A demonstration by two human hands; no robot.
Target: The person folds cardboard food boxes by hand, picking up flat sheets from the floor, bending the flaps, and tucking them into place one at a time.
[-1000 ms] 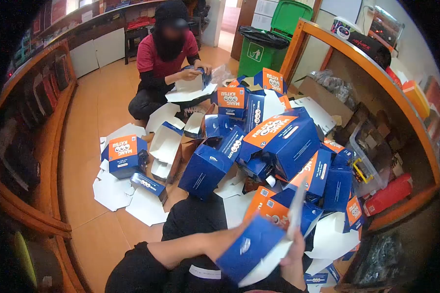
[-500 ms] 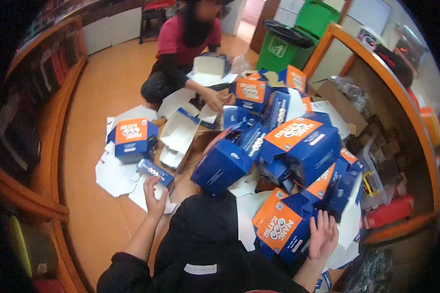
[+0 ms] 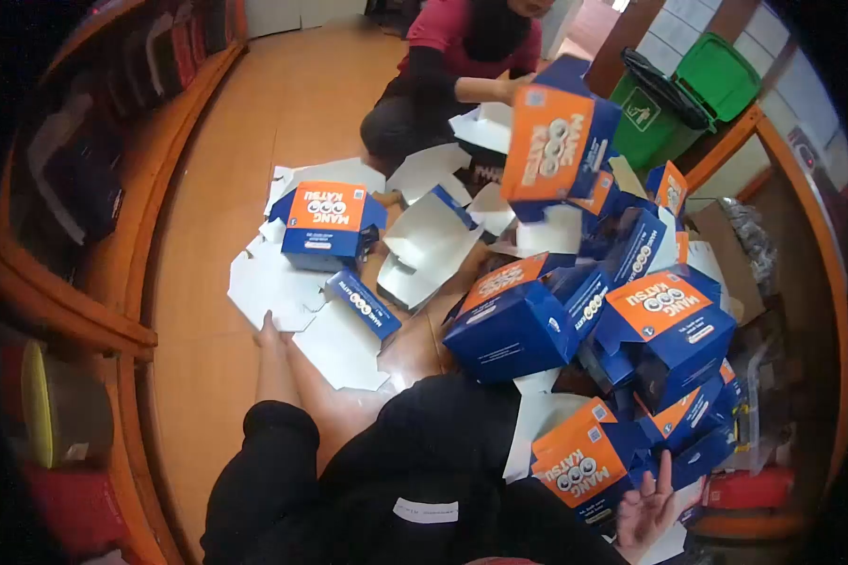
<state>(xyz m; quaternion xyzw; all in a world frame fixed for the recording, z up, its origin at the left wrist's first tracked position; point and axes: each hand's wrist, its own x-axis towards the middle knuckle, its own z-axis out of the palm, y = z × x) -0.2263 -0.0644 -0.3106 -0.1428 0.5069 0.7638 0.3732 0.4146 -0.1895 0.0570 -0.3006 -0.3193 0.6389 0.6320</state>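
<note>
My left hand [image 3: 270, 334] is at the near edge of a white flat box blank [image 3: 269, 287] on the floor, its fingers pinched on the rim. A second white blank [image 3: 341, 350] lies just right of it, with a narrow blue carton piece [image 3: 365, 304] on top. My right hand [image 3: 644, 516] is raised at the lower right with fingers apart, holding nothing. Close to it is a folded blue-and-orange box [image 3: 575, 461], printed "MANG KATSU". Another blue-and-orange box [image 3: 325, 221] sits on the far part of the blanks.
A heap of folded boxes [image 3: 513, 334] fills the floor ahead and right. Across from me a person in a pink top [image 3: 429, 28] holds up a box [image 3: 551, 146]. A green bin [image 3: 645, 113] stands behind. Wooden-framed cabinets [image 3: 75, 306] line the left side.
My left hand has moved from beside the narrow carton piece to the blank's edge. My right hand has dropped slightly. The other person has lifted a box. The view has shifted.
</note>
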